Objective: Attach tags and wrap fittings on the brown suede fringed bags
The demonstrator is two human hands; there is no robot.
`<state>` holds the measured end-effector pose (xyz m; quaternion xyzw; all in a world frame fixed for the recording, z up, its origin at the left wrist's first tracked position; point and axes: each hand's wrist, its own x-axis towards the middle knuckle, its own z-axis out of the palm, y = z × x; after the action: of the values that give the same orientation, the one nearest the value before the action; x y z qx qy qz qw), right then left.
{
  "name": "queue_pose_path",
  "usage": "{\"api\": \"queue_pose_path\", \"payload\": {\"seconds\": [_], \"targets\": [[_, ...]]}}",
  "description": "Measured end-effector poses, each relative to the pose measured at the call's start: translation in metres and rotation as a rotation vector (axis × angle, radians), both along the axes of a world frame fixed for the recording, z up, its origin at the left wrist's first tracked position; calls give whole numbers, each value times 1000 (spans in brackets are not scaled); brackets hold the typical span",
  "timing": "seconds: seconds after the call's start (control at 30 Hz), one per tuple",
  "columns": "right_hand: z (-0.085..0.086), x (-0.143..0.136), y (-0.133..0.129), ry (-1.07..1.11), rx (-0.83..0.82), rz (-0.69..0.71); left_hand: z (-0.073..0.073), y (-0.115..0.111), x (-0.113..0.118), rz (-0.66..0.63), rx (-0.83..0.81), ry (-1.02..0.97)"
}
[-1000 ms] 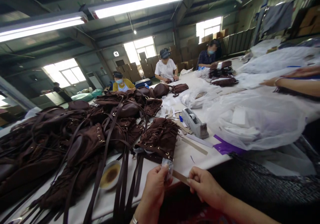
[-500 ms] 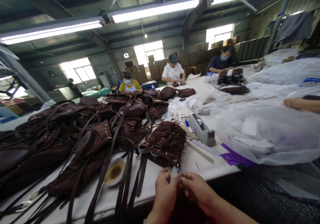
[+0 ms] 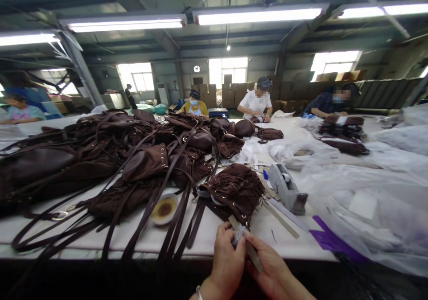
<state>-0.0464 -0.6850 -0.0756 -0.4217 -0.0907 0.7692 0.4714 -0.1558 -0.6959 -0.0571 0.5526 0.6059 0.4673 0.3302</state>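
At the table's front edge my left hand (image 3: 228, 254) and my right hand (image 3: 267, 260) meet, both closed. They pinch a narrow grey-brown strip (image 3: 255, 260), which looks like card, with its ends poking out between the fingers. A small, crumpled, clear-greyish piece of plastic (image 3: 238, 234) shows at the fingertips; its exact kind is unclear. Just beyond lies a dark brown fringed bag (image 3: 234, 186) with metal eyelets. Whether the fingertips touch the bag, I cannot tell.
Brown bags with long straps (image 3: 133, 157) are heaped at left. A bowl of brownish liquid (image 3: 164, 209) sits among the straps. On the right are a grey tape dispenser (image 3: 288, 189), loose strips (image 3: 282, 219), purple material (image 3: 329, 237) and clear plastic bags (image 3: 361, 206). Several people work across the table.
The view has levelled and swung left, so the scene sits further right. My hands remain together around the strip, more of which now shows. A forearm at the right edge has left view.
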Motion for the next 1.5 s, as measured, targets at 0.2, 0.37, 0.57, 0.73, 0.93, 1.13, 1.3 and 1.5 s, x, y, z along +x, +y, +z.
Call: {"api": "queue_pose_path", "payload": {"seconds": [0.2, 0.37, 0.57, 0.73, 0.93, 1.13, 1.3, 1.5], "targets": [[4, -3, 2, -71, -55, -45, -7, -1, 0, 99, -117, -44], [2, 2, 1, -84, 7, 32, -2, -4, -1, 15, -80, -73], [-2, 11, 1, -238, 126, 182, -5, -3, -3, -52, -106, -140], [-6, 33, -3, -498, 378, 362, -11, 5, -14, -99, -208, -253], [22, 52, -6, -589, 793, 497, -7, 10, -19, -130, -263, -326], [38, 45, 17, -1148, 1173, 444, -4, 12, -23, -187, -198, -193], [46, 39, 45, -1174, 1211, 471, 3, 10, -30, -249, -134, -55], [56, 33, 55, -1121, 1183, 678, 6, 6, -38, -334, -82, -28]]}}
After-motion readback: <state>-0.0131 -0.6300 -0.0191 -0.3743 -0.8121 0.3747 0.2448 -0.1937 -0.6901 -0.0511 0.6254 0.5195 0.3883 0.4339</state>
